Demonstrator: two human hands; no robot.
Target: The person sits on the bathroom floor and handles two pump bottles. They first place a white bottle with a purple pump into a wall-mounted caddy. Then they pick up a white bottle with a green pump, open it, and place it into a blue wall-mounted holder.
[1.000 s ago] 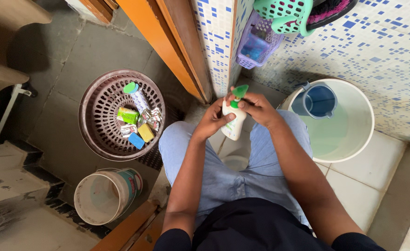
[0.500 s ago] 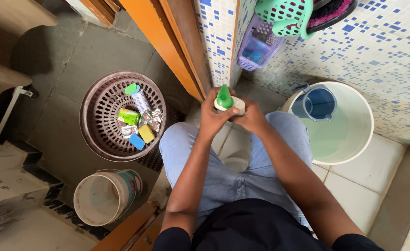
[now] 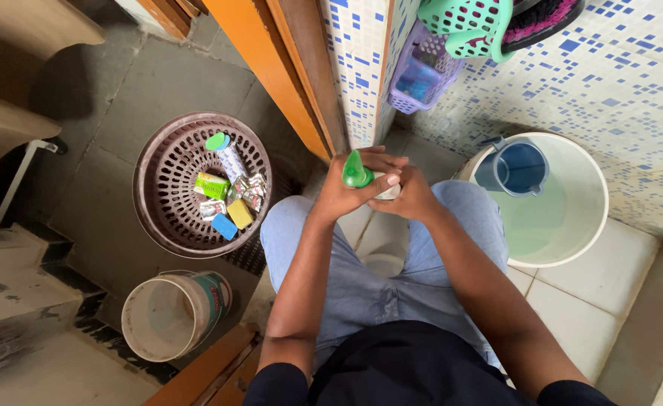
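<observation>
Overhead, white bucket [image 3: 572, 248] standing at right, brown basket [image 3: 158, 218] at left. Left hand [image 3: 344, 197] and right hand [image 3: 409, 197] both wrapping white bottle [image 3: 388, 192] above knees; fingers closing near green cap [image 3: 356, 171]. Advice: keeping bottle steady, twisting only cap.

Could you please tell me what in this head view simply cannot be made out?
- White bottle: body hidden by the left hand and right hand; only the green cap shows.
- Small packets in the brown basket: too small to identify.
- Green basket: cut off by the top edge.
</observation>
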